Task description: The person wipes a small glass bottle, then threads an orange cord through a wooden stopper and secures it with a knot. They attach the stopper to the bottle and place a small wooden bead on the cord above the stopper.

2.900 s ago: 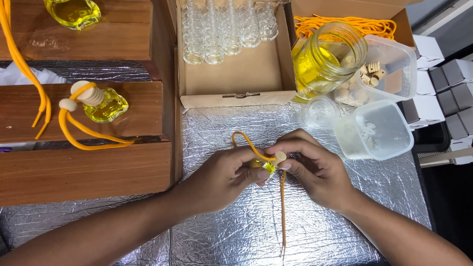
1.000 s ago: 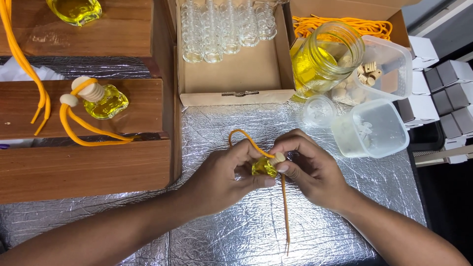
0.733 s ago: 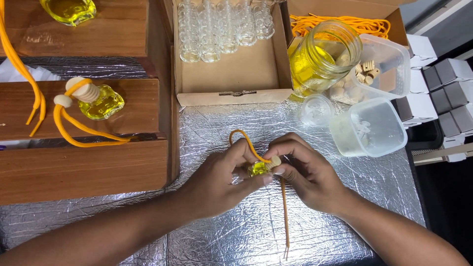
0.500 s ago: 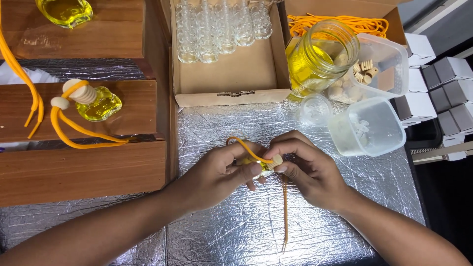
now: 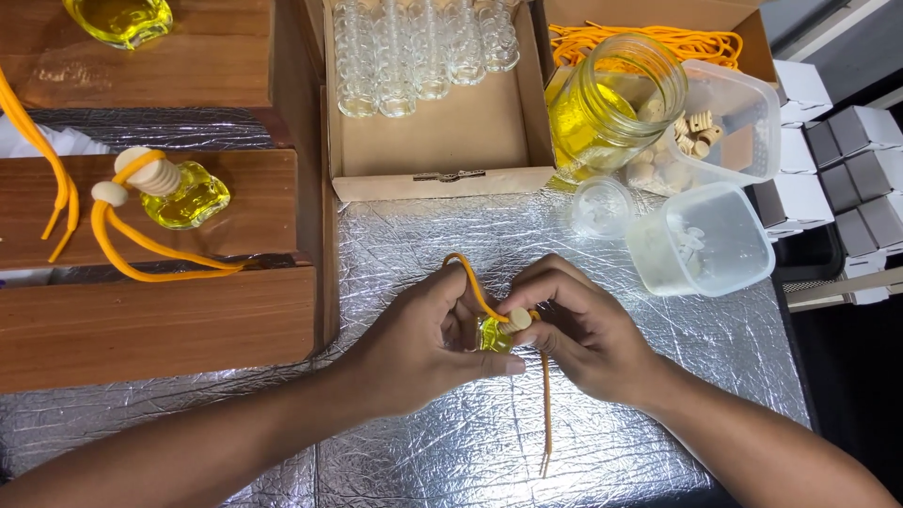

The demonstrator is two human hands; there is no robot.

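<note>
My left hand cups a small glass bottle of yellow liquid over the silver foil surface. My right hand pinches the bottle's round wooden cap with thumb and fingers. An orange cord loops up over my left fingers and hangs down toward me from the cap. Most of the bottle is hidden by my fingers.
A finished bottle with cap and orange cord lies on a wooden shelf at left. A cardboard box holds several empty glass bottles. A jar of yellow liquid, plastic tubs and orange cords stand at right.
My hands stay together on the bottle, shifting slightly; the fingers of my right hand have turned on the cap and the cord loop sits a little differently.
</note>
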